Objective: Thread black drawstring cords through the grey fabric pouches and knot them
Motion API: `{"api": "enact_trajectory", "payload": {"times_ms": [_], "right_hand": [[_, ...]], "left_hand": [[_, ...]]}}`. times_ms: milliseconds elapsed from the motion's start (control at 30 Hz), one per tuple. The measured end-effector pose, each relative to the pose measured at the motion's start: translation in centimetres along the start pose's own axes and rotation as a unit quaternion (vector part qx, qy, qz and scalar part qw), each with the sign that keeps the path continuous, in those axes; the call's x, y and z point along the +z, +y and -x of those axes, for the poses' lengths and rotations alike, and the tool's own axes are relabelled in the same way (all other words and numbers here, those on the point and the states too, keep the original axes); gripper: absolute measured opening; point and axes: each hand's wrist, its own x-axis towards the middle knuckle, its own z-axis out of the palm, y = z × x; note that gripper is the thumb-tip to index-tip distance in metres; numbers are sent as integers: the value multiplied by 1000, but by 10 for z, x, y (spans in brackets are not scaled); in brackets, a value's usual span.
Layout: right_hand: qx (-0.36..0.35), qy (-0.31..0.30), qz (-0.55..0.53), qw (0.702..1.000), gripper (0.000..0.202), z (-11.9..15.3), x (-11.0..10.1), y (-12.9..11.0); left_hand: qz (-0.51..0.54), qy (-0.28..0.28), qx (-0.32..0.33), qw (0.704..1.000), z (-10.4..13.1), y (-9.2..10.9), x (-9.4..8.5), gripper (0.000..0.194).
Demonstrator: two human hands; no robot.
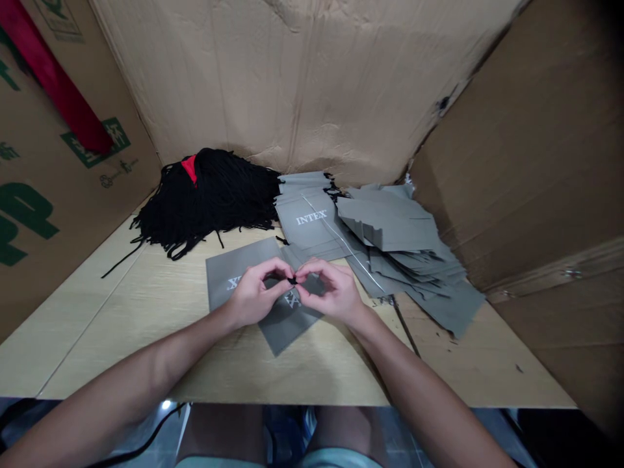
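Observation:
Above the grey printed pouches, my left hand (258, 291) and my right hand (332, 288) meet, fingertips almost touching. Both pinch a small black cord (292, 281) between thumb and finger. Under my hands lies a grey pouch (280, 331) set at an angle, its white letters partly hidden. Another grey pouch (219, 268) is flat beneath it to the left. Just behind my hands is a stack of grey pouches marked INTEX (307, 218). The cord's exact shape is hidden by my fingers.
A big bundle of black cords (219, 195) with a red tie sits at the back left. A loose pile of grey pouches (409, 244) spreads at the right. Cardboard walls (292, 84) enclose the wooden table (136, 325). A red strip (58, 78) hangs at upper left.

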Motion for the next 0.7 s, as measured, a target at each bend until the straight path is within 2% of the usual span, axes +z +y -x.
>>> {"api": "enact_trajectory", "payload": {"times_ms": [133,200,367,500,700], "right_hand": [[35,-25,-50,998,27,-1,-5,-5],[53,-32,-77,995,22,-2,-7,-8],[13,-69,-41,997,7,-8,-15,-12],[-17,-119,-5,993,10,-8,-21,-11],[-56,-176,15,983,11,-6,-26,-8]], "left_hand": [[-7,10,62,998,0,1,-5,4],[-13,12,96,995,-2,1,-7,6],[-43,-24,160,986,-7,-4,-10,13],[-56,-51,166,983,-7,-9,-11,18],[-26,-74,178,981,-8,-13,-10,14]]}}
